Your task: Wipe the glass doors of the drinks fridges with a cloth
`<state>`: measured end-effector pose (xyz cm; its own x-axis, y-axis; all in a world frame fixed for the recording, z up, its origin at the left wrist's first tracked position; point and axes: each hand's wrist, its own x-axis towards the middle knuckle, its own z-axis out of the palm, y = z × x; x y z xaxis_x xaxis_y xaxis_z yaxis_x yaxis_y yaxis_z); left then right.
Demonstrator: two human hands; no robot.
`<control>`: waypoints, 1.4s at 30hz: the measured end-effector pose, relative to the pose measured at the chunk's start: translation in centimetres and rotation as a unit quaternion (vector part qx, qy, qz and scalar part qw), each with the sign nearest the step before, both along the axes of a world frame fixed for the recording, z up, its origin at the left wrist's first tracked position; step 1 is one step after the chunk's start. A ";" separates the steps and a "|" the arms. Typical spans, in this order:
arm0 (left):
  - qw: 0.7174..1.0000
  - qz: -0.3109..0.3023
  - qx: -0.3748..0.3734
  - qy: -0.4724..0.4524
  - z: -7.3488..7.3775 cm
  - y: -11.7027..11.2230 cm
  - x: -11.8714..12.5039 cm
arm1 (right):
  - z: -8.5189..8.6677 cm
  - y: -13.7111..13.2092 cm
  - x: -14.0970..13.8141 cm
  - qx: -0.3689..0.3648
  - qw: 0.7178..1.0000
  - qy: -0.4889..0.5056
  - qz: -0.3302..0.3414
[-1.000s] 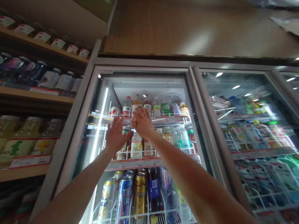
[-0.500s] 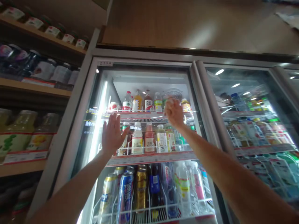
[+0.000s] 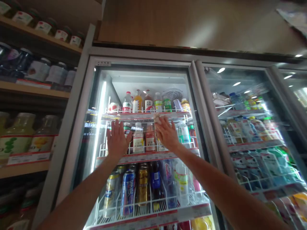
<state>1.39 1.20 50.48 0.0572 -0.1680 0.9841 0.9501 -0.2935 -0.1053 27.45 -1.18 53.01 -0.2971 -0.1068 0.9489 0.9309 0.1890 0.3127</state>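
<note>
My left hand (image 3: 117, 140) lies flat with spread fingers against the glass door (image 3: 146, 72) of a drinks fridge, in front of the middle shelf. Further right, my right hand (image 3: 166, 132) presses a pale, crumpled cloth (image 3: 157, 119) to the same glass, just below the top shelf's edge. Only a strip of the cloth shows along the fingertips; the rest is under the hand. Behind the glass between my hands stand a white drink bottle (image 3: 138, 140) and a pink drink bottle (image 3: 150, 139).
A second fridge door (image 3: 240, 80) adjoins on the right, past the metal frame (image 3: 203, 105). Wooden shelves (image 3: 28, 166) with jars and bottles stand on the left. Cans such as a blue one (image 3: 128, 191) fill the lower fridge rack. A wooden panel (image 3: 155, 25) runs above.
My right hand has moved left and down across the glass with the cloth, from the top shelf's right part toward the middle. My left hand stays about where it was. The view has shifted slightly.
</note>
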 end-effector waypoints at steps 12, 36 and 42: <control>0.996 0.021 -0.017 0.082 -6.5 -0.5 0.0 | -2.5 0.1 0.2 -0.013 0.998 0.068 -0.009; 0.997 0.007 -0.019 0.080 -6.8 -0.4 0.5 | -9.3 0.1 3.6 -0.019 0.981 0.185 -0.057; 0.995 0.006 -0.030 0.093 -11.5 -0.8 0.5 | -12.7 -0.1 5.4 -0.016 0.991 0.116 -0.070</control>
